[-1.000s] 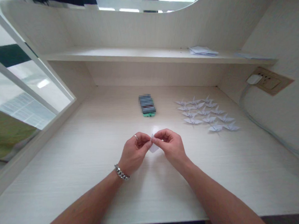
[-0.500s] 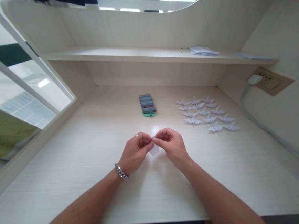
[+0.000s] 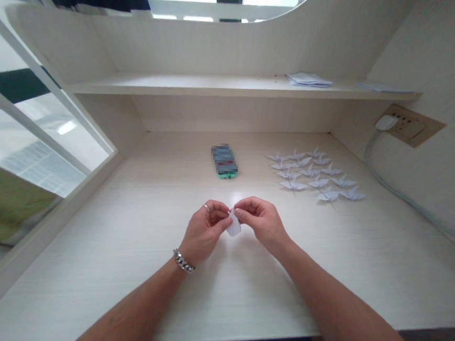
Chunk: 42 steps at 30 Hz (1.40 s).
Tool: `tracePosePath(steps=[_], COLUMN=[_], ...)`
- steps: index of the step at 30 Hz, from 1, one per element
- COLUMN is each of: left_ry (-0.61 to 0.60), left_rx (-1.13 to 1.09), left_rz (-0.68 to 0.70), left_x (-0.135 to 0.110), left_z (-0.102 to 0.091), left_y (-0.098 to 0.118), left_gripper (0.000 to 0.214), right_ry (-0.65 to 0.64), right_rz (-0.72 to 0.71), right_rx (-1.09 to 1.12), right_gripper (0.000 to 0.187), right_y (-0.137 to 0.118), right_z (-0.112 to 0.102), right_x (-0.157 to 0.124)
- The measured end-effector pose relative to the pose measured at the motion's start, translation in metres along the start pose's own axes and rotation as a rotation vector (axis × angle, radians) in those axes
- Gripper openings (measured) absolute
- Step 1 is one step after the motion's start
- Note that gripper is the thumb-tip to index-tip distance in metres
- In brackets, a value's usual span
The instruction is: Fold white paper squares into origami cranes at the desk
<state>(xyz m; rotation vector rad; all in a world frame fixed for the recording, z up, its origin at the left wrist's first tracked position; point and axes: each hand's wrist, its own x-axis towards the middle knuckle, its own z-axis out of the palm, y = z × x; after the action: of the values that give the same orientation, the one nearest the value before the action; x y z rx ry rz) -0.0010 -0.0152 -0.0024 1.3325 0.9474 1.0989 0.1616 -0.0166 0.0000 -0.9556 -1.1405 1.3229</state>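
Observation:
A small folded piece of white paper [image 3: 234, 228] is held between my two hands above the desk. My left hand [image 3: 206, 230], with a ring on one finger and a chain bracelet at the wrist, pinches the paper's left side between thumb and fingers. At its upper right edge, my right hand [image 3: 262, 221] pinches the paper with thumb and forefinger. The fingers hide part of the folds. Several white paper cranes [image 3: 310, 170] stand in rows on the desk, beyond my right hand.
A blurred-out phone-like object with a green edge [image 3: 225, 162] lies beyond my hands on the pale desk [image 3: 118, 256]. Folded white papers [image 3: 308, 80] rest on the shelf [image 3: 202, 86]. At right, a plug with a cable [image 3: 387, 122] sits in the wall socket [image 3: 415, 127].
The fingertips have drawn slightly apart, and more of the paper's upper part shows between them. Otherwise my hands stay in nearly the same place.

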Motion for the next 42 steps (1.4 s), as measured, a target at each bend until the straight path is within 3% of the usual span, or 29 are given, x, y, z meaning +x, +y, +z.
tracePosePath(steps=[14, 24, 32, 42], left_ry=[-0.032, 0.074, 0.06, 0.006], left_rx=[-0.146, -0.176, -0.146, -0.101], left_rz=[-0.026, -0.063, -0.065, -0.132], left_x=[0.0021, 0.0033, 0.0037, 0.0051], left_z=[0.0014, 0.0017, 0.0028, -0.0025], left_y=[0.0033, 0.001, 0.004, 0.0053], left_gripper=[0.027, 0.025, 0.023, 0.023], right_ry=[-0.022, -0.035, 0.035, -0.015], right_rz=[0.024, 0.06, -0.085, -0.157], right_rx=[0.075, 0.113, -0.135, -0.338], right_gripper=[0.019, 0.024, 0.015, 0.009], right_y=[-0.0055, -0.0063, -0.0031, -0.0059], right_z=[-0.0002, 0.0035, 0.0029, 0.0006], right_x=[-0.0008, -0.0031, -0.0061, -0.0091])
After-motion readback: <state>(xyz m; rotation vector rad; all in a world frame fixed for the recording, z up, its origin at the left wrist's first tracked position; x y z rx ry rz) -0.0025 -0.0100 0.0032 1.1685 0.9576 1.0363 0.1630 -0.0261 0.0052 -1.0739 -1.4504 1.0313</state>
